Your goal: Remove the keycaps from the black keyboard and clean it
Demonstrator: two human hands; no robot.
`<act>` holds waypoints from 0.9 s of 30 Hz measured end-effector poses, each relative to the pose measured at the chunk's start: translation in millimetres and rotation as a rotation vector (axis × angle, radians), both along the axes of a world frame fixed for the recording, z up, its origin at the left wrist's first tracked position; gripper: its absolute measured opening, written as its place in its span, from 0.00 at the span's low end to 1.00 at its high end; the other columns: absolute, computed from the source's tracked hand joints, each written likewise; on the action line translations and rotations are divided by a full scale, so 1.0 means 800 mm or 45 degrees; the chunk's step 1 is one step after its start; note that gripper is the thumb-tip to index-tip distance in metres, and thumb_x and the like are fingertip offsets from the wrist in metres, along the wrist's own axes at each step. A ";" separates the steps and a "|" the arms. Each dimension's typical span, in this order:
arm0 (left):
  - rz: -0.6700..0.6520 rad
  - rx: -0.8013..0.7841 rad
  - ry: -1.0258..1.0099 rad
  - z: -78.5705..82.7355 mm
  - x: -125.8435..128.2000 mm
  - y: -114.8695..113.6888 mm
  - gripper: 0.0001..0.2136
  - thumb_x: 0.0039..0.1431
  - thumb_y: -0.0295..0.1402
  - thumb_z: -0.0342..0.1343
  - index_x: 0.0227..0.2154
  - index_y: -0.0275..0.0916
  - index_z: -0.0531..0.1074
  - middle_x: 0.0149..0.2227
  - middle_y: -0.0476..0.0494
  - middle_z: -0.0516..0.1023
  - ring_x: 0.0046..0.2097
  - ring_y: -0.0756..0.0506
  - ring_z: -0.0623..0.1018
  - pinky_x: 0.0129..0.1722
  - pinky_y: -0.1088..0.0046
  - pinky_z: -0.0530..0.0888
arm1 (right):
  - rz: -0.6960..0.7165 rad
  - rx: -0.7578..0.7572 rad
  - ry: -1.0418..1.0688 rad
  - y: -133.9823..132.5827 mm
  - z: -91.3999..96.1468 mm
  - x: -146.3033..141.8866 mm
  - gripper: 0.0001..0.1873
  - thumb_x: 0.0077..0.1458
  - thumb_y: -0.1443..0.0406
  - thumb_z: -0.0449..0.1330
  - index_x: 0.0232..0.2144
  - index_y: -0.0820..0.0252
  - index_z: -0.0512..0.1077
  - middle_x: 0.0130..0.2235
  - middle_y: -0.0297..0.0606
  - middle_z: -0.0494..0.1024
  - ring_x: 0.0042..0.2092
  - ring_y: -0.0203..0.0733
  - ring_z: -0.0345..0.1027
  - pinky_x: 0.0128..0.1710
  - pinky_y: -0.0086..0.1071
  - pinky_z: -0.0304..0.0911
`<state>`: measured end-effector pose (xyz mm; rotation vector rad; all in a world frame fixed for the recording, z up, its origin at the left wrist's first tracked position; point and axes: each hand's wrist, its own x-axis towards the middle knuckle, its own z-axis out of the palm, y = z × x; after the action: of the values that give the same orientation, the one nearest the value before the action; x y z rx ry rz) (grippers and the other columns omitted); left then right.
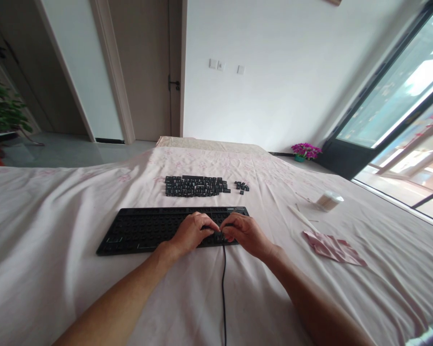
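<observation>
A black keyboard (144,229) with its keycaps removed lies on a pale pink bedsheet (57,230). Both hands rest on its near right part. My left hand (190,234) is curled, its fingertips pinched together at the keyboard's front edge. My right hand (245,232) is curled too, fingertips meeting the left hand's over a small dark piece that I cannot make out. Rows of loose black keycaps (195,186) lie beyond the keyboard, with a small separate cluster of keycaps (242,186) to their right. The keyboard's black cable (224,288) runs toward me between my forearms.
A small white container (329,200) and thin white sticks (303,218) lie to the right. A pink cloth (332,247) lies nearer. Purple flowers (305,151) stand by the glass door (400,115). A green plant (0,105) is at far left.
</observation>
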<state>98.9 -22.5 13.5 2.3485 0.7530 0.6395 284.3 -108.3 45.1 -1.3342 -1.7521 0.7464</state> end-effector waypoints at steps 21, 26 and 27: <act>-0.074 0.112 0.071 0.003 -0.001 -0.002 0.12 0.54 0.26 0.54 0.35 0.48 0.79 0.38 0.51 0.79 0.43 0.46 0.72 0.46 0.71 0.66 | 0.152 0.396 -0.305 -0.002 -0.015 -0.001 0.07 0.59 0.64 0.57 0.34 0.58 0.75 0.32 0.39 0.75 0.35 0.39 0.69 0.36 0.32 0.65; -0.088 0.096 0.036 0.004 -0.003 -0.004 0.13 0.53 0.25 0.55 0.36 0.49 0.78 0.38 0.52 0.78 0.44 0.47 0.72 0.47 0.71 0.66 | 0.011 0.262 -0.156 0.000 -0.021 0.010 0.08 0.59 0.63 0.56 0.31 0.58 0.74 0.28 0.33 0.71 0.25 0.32 0.66 0.26 0.27 0.63; -0.087 0.095 0.038 0.004 -0.003 -0.004 0.13 0.53 0.25 0.55 0.36 0.49 0.78 0.39 0.52 0.78 0.44 0.47 0.72 0.47 0.71 0.65 | 0.010 0.274 -0.164 0.000 -0.020 0.010 0.08 0.59 0.63 0.56 0.31 0.58 0.74 0.28 0.33 0.71 0.26 0.33 0.66 0.27 0.27 0.64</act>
<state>96.3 -25.4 16.5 2.4459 0.6691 0.6136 292.2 -108.2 28.8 -1.2522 -1.8819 0.4690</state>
